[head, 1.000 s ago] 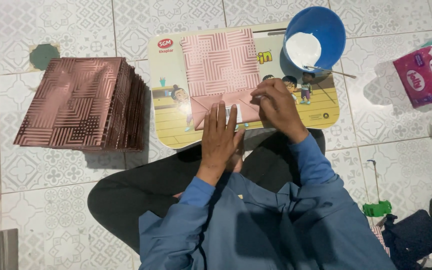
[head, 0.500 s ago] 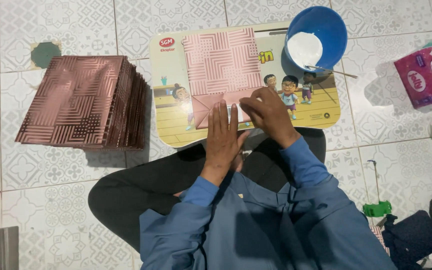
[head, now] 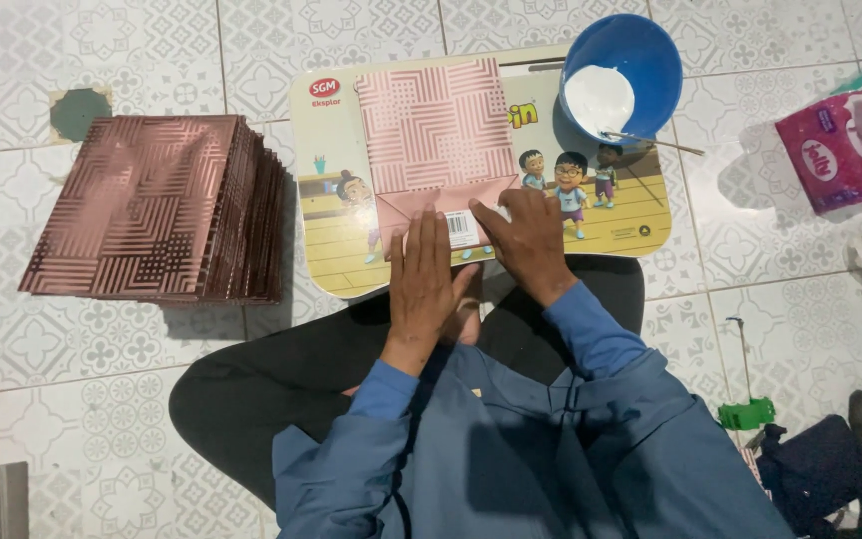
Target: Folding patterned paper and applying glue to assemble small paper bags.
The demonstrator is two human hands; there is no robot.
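Pink paper bag (head: 438, 130) pressed under both flat, open hands (head: 421, 274), gripping nothing.

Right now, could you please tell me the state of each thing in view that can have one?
Pink patterned paper bag: flat on the lap desk, bottom flap folded up.
Left hand: flat, pressing the fold.
Right hand: pressing the flap.
Blue plastic bowl: upright, partly filled with white paste, stick resting inside.
Stack of pink patterned bags: piled flat on the floor.
Pink tissue pack: opened.
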